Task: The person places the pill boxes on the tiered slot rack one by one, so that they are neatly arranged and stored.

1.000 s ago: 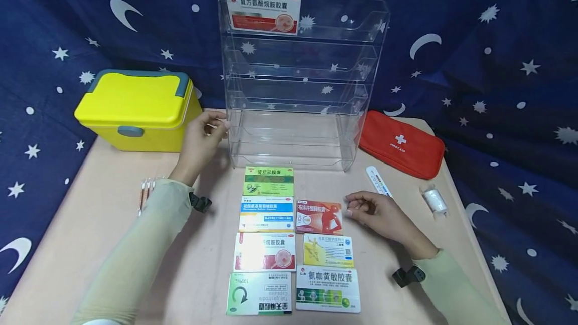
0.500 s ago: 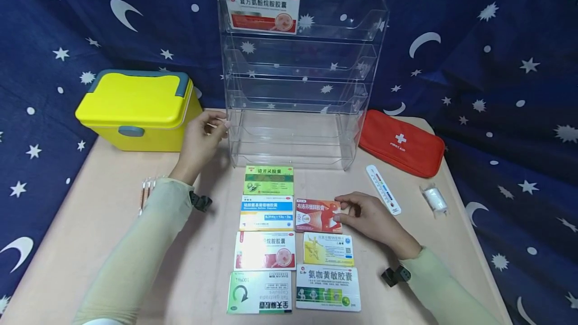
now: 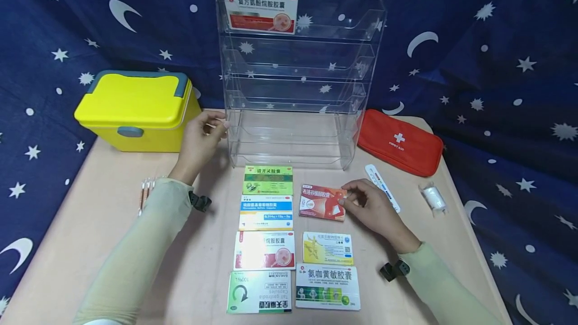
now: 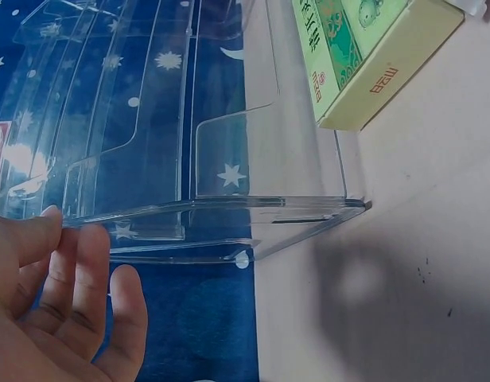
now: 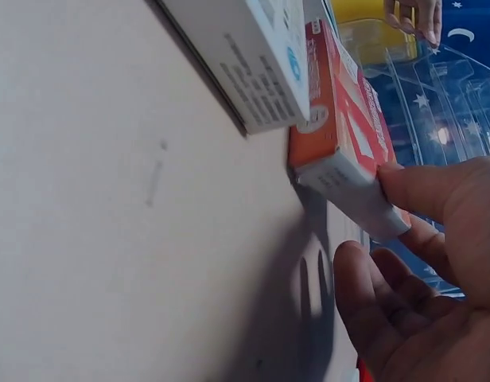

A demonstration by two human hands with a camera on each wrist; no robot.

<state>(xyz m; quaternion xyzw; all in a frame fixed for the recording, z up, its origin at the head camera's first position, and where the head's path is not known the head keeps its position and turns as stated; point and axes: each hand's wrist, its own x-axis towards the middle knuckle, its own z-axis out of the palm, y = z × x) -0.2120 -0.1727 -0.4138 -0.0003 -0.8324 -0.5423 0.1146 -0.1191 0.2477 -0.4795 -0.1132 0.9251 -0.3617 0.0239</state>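
My right hand pinches the right end of a red medicine box between thumb and fingers. In the right wrist view the red box tilts above the table, with its white end flap toward the hand. A clear acrylic rack with several tiers stands at the back. My left hand grips the rack's left side edge; in the left wrist view the thumb and index finger of the left hand pinch the clear panel. A white-and-red medicine box stands in the top tier, at its left.
Medicine boxes lie in two columns: green, blue-and-white, yellow-and-white and others. A yellow case stands left of the rack, cotton swabs before it. At right are a red first-aid pouch, a thermometer card and a bandage roll.
My right hand has reached left, taken hold of the red box and lifted it away from the yellow-and-white box toward the rack. The left hand has stayed on the rack.
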